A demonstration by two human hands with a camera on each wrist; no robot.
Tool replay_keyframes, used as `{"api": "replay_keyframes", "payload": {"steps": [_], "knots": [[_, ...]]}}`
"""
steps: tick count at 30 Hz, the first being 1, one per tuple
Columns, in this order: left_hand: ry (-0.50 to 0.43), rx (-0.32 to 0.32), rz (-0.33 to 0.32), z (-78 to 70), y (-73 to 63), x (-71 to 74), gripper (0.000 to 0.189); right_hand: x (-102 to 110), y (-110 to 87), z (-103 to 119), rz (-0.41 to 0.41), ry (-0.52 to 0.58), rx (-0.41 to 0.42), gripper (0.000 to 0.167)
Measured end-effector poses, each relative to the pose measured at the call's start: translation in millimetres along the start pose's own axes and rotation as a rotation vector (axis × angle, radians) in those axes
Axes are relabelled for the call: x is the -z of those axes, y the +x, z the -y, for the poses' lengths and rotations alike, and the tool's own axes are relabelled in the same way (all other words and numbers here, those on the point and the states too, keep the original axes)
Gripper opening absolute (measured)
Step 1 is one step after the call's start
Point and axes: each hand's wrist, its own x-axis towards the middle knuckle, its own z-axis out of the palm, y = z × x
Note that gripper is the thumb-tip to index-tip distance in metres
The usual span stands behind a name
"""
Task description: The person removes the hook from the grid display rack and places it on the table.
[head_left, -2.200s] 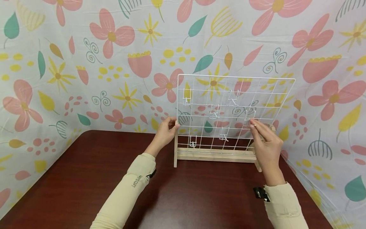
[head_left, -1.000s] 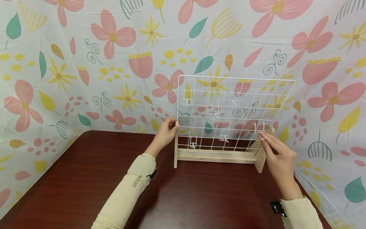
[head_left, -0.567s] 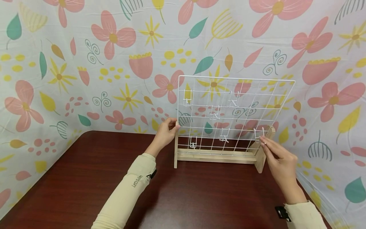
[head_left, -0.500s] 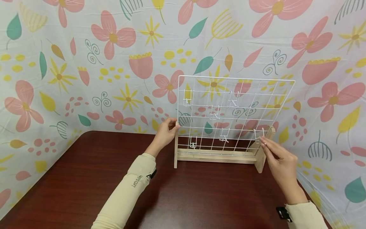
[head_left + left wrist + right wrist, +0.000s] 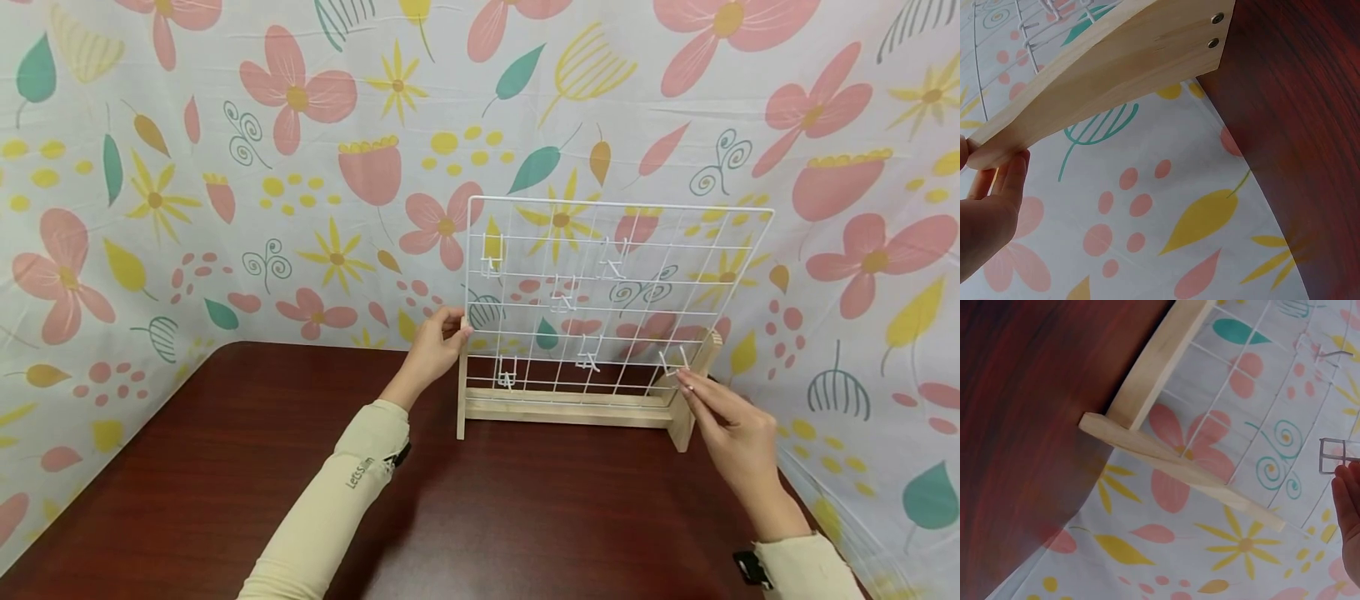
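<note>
A white wire grid panel point(image 5: 622, 202) stands in a pale wooden stand point(image 5: 570, 414) in the head view. My left hand point(image 5: 435, 346) holds the upper end of the stand's left upright, thumb in front. The left wrist view shows those fingers point(image 5: 1013, 178) around the end of the wooden upright point(image 5: 1104, 75). My right hand point(image 5: 731, 437) pinches a white wire hook point(image 5: 663, 364) between thumb and fingertips, at the panel's lower right. In the right wrist view the hook point(image 5: 1321, 456) shows as a small wire frame. Whether it touches the panel I cannot tell.
Several similar white hooks hang on the panel, among them an upper left hook point(image 5: 491, 267) and a lower left hook point(image 5: 506, 377). The stand rests on a dark red-brown table point(image 5: 300, 467). A flower-patterned cloth point(image 5: 300, 200) rises behind and beside it.
My right hand has moved the hook right and down along the panel's front. In the last half second it has sunk slightly lower and tilted. My left hand stays in place.
</note>
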Motion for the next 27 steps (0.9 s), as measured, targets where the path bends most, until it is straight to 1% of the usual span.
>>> {"api": "replay_keyframes", "payload": {"steps": [3,6,13,16,23,25,27], "knots": [[0.008,-0.002,-0.003,0.1,0.2,0.2,0.026,0.5,-3.1,-2.9,0.019,-0.015,0.002,0.035],[0.019,0.009,0.001,0.1,0.6,0.5,0.026,0.5,-5.9,-5.1,0.033,-0.017,0.011,0.035],[0.029,0.038,0.020,-0.5,-0.1,1.2,0.026,-0.8,-12.8,-10.6,0.053,0.043,0.060,0.021],[0.027,0.035,0.021,-0.2,-0.6,0.7,0.026,-0.8,-15.4,-11.5,0.064,0.046,0.063,0.022],[0.012,0.015,0.022,1.0,-0.9,0.2,0.025,-1.3,-22.0,-14.5,0.090,0.044,0.068,0.032],[0.012,0.017,0.019,1.4,-0.8,0.2,0.025,-1.6,-24.2,-16.2,0.102,0.045,0.074,0.031],[0.015,0.020,0.017,1.9,-0.6,0.0,0.025,-1.8,-26.6,-18.1,0.110,0.050,0.082,0.025]]}}
